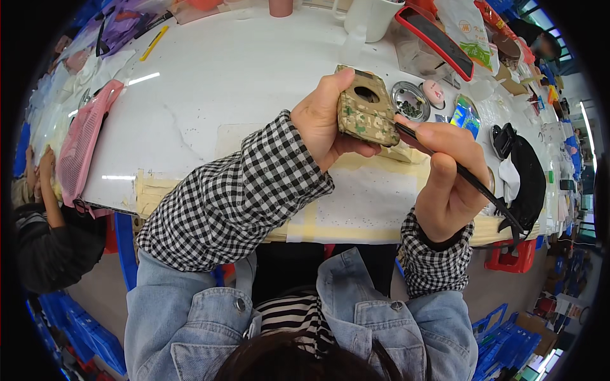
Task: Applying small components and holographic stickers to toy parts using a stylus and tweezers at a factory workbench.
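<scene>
Fingers (448,136) of the right hand (452,181) pinch a thin black tool (473,181) much like a pen, while the left hand (316,127) grasps a camouflage case (368,124), thumb on its upper left edge and other fingers underneath. We see the case held above the white table (190,95), its round dark opening facing up and the tool's tip at its right side; whether the two touch, we cannot tell.

Nearest us are a denim jacket (206,324) and black-and-white checked sleeves (229,200). Pale yellow tape (155,190) lines the table's near edge, beside a speckled white sheet (356,209). At left we find a pink mesh bag (82,146), with a co-worker's hands (47,166) beyond it; at right lies a black cloth bundle (528,171). Just past the case, a round metal dish (394,95) holds small dark bits (412,108), next to a small pink item (433,92).

Farther off, we spot a red-edged phone (438,44), a white mug (373,18) and a reddish cup (281,7), with a slim yellow tool (154,43) toward the left.
</scene>
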Motion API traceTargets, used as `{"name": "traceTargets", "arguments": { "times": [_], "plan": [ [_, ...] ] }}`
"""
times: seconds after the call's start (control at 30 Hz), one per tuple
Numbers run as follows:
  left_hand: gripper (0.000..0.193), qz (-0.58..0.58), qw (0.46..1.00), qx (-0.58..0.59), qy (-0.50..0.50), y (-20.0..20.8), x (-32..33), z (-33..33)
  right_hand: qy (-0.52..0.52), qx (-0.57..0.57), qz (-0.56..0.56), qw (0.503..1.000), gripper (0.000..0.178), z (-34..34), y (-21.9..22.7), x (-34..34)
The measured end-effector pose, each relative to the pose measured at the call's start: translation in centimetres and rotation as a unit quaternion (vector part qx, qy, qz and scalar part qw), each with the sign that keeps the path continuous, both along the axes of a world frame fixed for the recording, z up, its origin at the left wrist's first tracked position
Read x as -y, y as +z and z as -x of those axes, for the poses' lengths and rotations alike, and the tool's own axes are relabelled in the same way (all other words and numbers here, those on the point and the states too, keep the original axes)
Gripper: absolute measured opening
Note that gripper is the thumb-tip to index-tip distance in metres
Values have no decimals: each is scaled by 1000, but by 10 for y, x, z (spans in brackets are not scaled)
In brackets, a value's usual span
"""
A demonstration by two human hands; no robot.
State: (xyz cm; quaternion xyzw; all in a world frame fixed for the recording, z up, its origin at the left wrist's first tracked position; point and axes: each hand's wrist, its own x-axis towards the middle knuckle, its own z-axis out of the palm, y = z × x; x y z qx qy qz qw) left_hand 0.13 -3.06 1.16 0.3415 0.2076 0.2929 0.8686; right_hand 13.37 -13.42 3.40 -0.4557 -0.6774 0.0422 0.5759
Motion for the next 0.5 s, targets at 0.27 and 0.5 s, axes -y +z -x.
{"name": "traceTargets", "arguments": {
  "times": [0.27, 0.5],
  "plan": [
    [54, 5, 1000, -5, 8, 0, 0, 0, -4, -1, 0, 1000, 11, 2, 0, -1],
    [53, 3, 1000, -3, 4, 0, 0, -1, -5, 2, -2, 1000, 10, 1, 0, -1]
  ]
}}
